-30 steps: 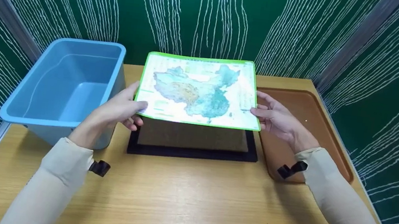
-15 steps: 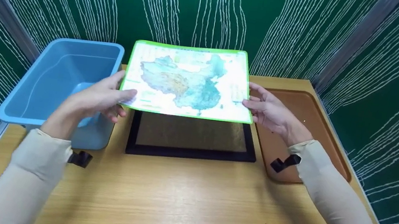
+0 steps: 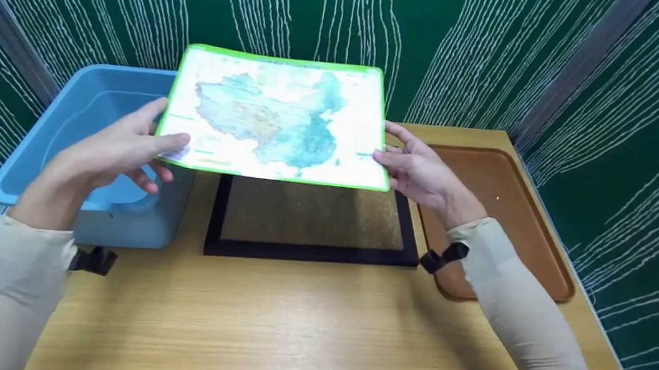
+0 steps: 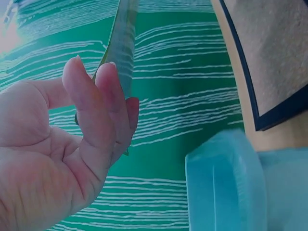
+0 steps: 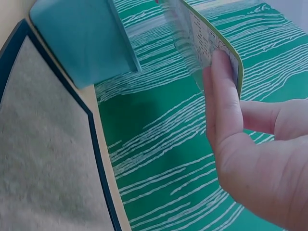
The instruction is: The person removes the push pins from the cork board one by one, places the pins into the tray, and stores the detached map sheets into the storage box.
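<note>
A flat map sheet [image 3: 268, 121] with a bright green border and a teal and tan printed landmass is held up between both hands, tilted toward the head camera. My left hand [image 3: 114, 146] pinches its lower left edge, thumb on the printed face and fingers behind. On the opposite side my right hand [image 3: 425, 171] pinches the right edge the same way. Both wrist views show the sheet nearly edge-on, the left hand [image 4: 91, 120] and right hand [image 5: 240, 125] with fingers along its back. Below the sheet lies a black-framed board [image 3: 312, 220] with a brownish inner surface, its far part hidden.
A deep blue bin [image 3: 129, 229] stands at the left, partly covered by the left hand and the sheet's corner. A brown tray [image 3: 506, 232] lies at the right of the wooden table [image 3: 286, 330]. Green walls with white lines [image 3: 351, 11] enclose the back and sides.
Both hands have carried the map sheet leftward and upward. More of the black-framed board now shows, and the left hand has come over the blue bin in the head view.
</note>
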`<action>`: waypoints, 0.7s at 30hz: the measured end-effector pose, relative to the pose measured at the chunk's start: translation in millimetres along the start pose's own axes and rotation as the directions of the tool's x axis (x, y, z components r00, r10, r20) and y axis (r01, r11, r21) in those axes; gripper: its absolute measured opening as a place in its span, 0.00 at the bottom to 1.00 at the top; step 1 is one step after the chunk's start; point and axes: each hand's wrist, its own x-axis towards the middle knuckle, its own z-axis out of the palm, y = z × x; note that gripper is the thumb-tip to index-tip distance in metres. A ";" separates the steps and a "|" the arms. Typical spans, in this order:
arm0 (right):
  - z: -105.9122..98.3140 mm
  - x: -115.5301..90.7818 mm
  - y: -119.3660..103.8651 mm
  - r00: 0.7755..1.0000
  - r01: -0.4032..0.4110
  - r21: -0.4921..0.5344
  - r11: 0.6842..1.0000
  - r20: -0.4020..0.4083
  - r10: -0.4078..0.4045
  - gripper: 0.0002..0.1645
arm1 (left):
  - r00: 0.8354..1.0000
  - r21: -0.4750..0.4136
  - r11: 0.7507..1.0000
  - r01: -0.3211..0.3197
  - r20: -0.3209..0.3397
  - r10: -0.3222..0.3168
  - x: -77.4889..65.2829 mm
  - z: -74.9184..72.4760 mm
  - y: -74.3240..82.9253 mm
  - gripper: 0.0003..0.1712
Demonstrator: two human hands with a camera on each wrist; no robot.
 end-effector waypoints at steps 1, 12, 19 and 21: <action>2.8 2.4 1.4 1.000 -0.001 0.009 1.000 0.003 0.001 0.40 | 1.000 0.006 1.000 -0.001 -0.004 0.001 -1.9 -2.5 -0.6 0.43; 35.2 25.8 13.3 1.000 -0.001 0.044 0.999 0.023 0.000 0.39 | 0.999 0.028 1.000 -0.002 -0.049 0.004 -17.5 -27.7 -10.2 0.47; 49.4 33.8 13.2 0.999 0.010 0.075 0.997 0.041 -0.013 0.40 | 0.998 0.048 0.999 -0.001 -0.064 0.004 -19.9 -41.4 -9.7 0.45; 54.1 35.9 13.7 0.999 0.020 0.089 0.996 0.049 -0.024 0.40 | 0.997 0.067 0.998 0.005 -0.071 -0.001 -21.1 -45.4 -9.9 0.45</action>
